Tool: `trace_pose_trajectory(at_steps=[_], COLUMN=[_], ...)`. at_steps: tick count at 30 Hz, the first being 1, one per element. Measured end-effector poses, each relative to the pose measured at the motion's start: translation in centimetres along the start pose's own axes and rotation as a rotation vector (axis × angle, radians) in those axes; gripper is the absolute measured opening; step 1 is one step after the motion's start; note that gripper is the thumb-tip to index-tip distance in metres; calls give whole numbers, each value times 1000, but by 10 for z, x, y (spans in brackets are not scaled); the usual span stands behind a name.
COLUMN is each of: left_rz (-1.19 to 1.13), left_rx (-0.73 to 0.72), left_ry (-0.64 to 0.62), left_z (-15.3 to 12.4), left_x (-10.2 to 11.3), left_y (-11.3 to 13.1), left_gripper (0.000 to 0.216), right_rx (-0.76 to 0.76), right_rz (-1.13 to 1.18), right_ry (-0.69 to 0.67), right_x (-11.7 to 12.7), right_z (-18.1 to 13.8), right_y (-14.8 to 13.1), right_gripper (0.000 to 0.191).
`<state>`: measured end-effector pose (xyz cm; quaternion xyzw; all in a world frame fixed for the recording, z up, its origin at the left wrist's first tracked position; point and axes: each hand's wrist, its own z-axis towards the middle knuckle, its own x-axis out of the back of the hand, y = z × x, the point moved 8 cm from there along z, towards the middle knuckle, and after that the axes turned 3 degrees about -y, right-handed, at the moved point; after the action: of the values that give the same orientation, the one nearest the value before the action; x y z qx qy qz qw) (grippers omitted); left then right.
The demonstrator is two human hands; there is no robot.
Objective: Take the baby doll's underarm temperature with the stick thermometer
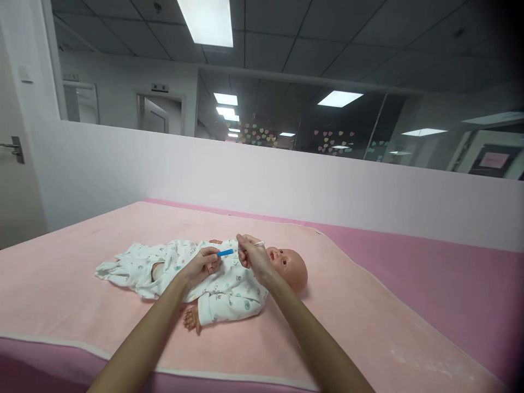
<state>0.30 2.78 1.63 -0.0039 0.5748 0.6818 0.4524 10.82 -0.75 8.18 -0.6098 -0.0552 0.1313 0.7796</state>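
A baby doll (292,267) in a white patterned romper (241,305) lies on its back, head to the right. Above its chest, my left hand (203,263) pinches a slim blue strip-like piece (225,252) that points right. Close beside it, over the doll's upper chest, my right hand (254,256) is closed around a thin white stick (259,243), whose end shows past the hand near the doll's face. I cannot tell exactly what kind of thing the blue piece or the stick is. The blue tip and my right fingers are a small gap apart.
A peach-pink mat (360,327) lies under the doll on a pink padded surface (429,273). Behind runs a low white wall (254,180) with a window above it. At the far left is a door with a metal handle (15,149).
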Motion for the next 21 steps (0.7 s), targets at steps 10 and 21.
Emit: trace_pose_trajectory(at_steps=[10,21], left_rz=[48,114], left_rx=[38,73], left_ry=[32,38], left_z=[3,4], left_x=[5,4], left_y=[-2,-3], left_gripper=[31,28], right_rx=[380,544], right_rz=[-288,-354], right_ry=[108,140], right_x=[19,27], right_z=[-9,-41], right_y=[-139,-158], right_gripper=[43,41])
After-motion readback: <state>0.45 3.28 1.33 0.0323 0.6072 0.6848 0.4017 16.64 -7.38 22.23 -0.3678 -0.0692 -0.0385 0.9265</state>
